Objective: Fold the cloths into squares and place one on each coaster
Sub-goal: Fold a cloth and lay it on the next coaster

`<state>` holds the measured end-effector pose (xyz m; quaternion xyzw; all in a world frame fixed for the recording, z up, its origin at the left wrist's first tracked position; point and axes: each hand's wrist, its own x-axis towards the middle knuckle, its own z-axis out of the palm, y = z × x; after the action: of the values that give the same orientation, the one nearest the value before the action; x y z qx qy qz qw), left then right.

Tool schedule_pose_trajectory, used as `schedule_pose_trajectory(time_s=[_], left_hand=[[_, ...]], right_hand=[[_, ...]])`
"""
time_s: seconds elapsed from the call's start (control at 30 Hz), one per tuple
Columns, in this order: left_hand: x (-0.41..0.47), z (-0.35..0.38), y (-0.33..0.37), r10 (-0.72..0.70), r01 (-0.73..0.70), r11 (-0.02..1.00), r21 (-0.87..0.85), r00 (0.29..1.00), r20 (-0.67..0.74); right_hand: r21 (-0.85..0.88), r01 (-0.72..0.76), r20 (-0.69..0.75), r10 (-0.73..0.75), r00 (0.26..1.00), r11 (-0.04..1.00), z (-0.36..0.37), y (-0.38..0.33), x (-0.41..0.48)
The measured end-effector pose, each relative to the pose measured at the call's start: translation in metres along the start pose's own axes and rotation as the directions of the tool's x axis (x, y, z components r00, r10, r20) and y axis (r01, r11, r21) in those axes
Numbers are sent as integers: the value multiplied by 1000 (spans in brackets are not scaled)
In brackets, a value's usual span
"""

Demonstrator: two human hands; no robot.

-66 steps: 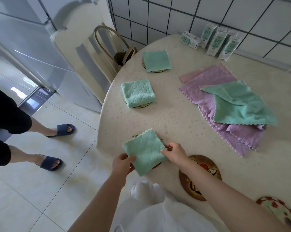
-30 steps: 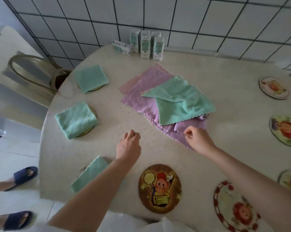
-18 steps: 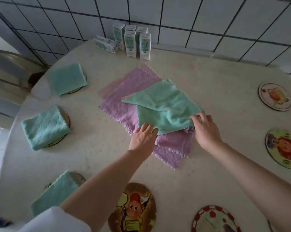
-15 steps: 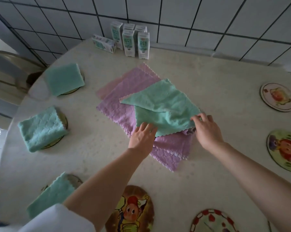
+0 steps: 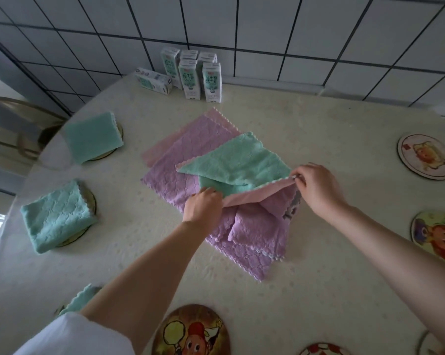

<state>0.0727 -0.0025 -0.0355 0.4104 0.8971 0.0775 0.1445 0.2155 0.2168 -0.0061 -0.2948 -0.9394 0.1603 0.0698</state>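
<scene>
- Pinching the near hem of the teal cloth (image 5: 239, 160): left hand (image 5: 203, 207) at 7 o'clock, right hand (image 5: 316, 188) at 4, fingers (image 5: 300, 173) closed on it.
- Centre of the tabletop (image 5: 318, 265), atop purple cloths (image 5: 254, 226); soft, floppy, best held by corners.

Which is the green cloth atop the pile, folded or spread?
Loosely doubled, not squared: green cloth lies crumpled, left hand and right hand pinching its lifted edge.
</scene>
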Motion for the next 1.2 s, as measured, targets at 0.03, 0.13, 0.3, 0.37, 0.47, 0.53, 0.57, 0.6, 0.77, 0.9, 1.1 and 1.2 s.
schedule_pose_trajectory(time_s=[0.03, 0.13, 0.3, 0.37, 0.47, 0.53, 0.57, 0.6, 0.77, 0.9, 1.1, 1.2], left_hand=[[4, -5, -2, -50, 49, 997, -59, 999, -14], [16, -24, -8, -202, 178, 947, -269, 977, -65], [41, -72, -13, -366, 202, 821, -535, 904, -221], [47, -95, -11, -388, 174, 795, -581, 882, -266], [51, -129, -11, -353, 100, 818, -567, 864, -358], [48, -150, -15, -296, 24, 851, -525, 847, -441], [45, -158, -18, -254, -21, 871, -491, 836, -487], [40, -166, -22, -204, -72, 890, -450, 820, -534], [-7, -180, -36, 53, -257, 942, -217, 749, -660], [-59, -153, -58, 127, -291, 943, -161, 763, -634], [-160, -79, -86, 219, -345, 922, -173, 837, -501], [-202, -42, -98, 246, -354, 910, -217, 880, -405]], right_hand=[[43, 1, -17, 0, 1000, 999, -3, -2, 6], [146, -14, -74, 25, 997, 989, -13, -11, 24], [228, -52, -156, 90, 984, 972, -36, -35, 55], [279, -57, -190, 113, 975, 959, -50, -47, 67], [332, -45, -250, 134, 959, 942, -75, -67, 76], [319, -10, -299, 111, 948, 948, -90, -78, 75], [298, 11, -327, 91, 941, 954, -96, -82, 72], [281, 37, -357, 69, 932, 959, -102, -86, 66], [218, 184, -531, -42, 846, 959, -112, -102, 17], [116, 276, -516, -179, 837, 954, -93, -110, -47], [-3, 182, -370, -170, 913, 983, -38, -115, -163], [17, 145, -279, -135, 951, 989, -11, -118, -215]])
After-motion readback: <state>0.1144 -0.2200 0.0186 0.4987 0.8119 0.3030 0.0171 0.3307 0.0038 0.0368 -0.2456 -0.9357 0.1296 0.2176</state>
